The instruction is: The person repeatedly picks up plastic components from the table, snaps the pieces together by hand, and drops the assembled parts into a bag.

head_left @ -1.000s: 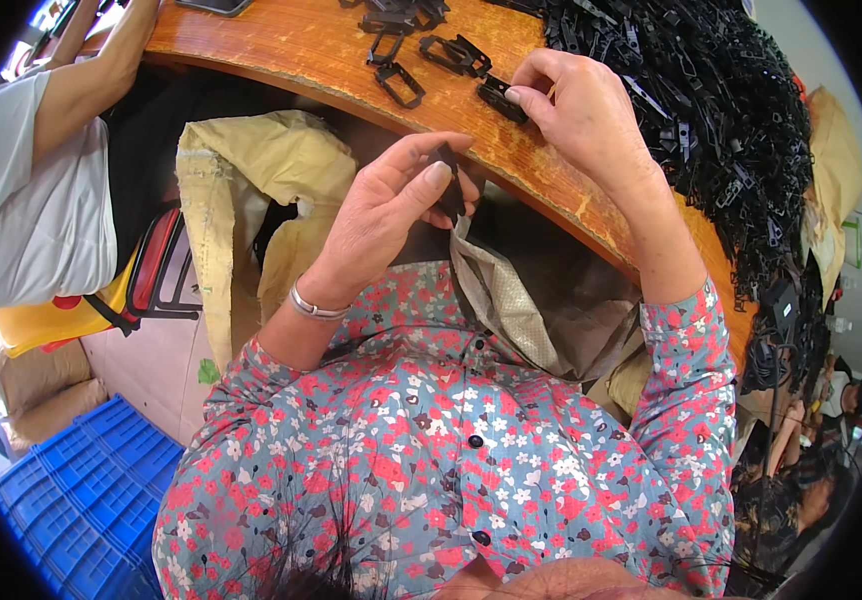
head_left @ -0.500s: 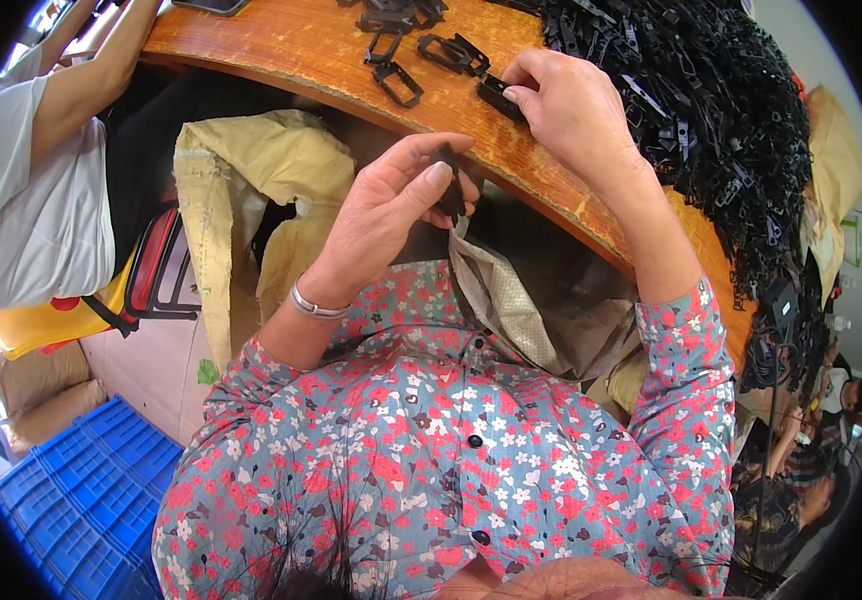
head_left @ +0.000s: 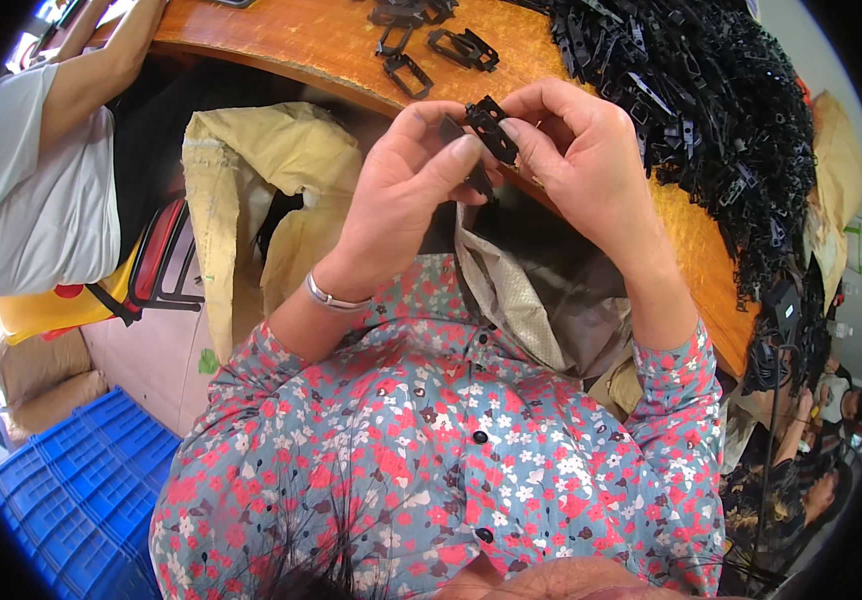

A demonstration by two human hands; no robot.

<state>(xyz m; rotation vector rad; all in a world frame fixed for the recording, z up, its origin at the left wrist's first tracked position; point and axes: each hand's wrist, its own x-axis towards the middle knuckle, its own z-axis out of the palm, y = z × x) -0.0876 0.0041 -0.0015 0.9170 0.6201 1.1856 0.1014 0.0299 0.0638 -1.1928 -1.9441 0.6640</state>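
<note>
Just off the table's near edge, both my hands come together. My right hand (head_left: pixel 586 150) pinches a small black plastic part (head_left: pixel 492 131) with holes in it, between thumb and fingers. Closed around a dark flat piece (head_left: pixel 481 181) is my left hand (head_left: pixel 406 185), its thumb pressed on top; most of that piece is hidden, so I cannot tell its kind. The black part touches or nearly touches the left fingertips. Beyond my hands, several loose black plastic frames (head_left: pixel 408 76) lie on the wooden table (head_left: pixel 301 40).
A large heap of black plastic parts (head_left: pixel 691 130) covers the table's right side. Below the edge hangs a pale woven sack (head_left: pixel 506 290). At left are a yellowish sack (head_left: pixel 281 150), blue crates (head_left: pixel 86 490) and another person's arm (head_left: pixel 96 85). More people are at far right.
My right hand has lifted the black plastic part off the table and brought it toward me, beside my left hand. My left hand still grips the dark flat piece.
</note>
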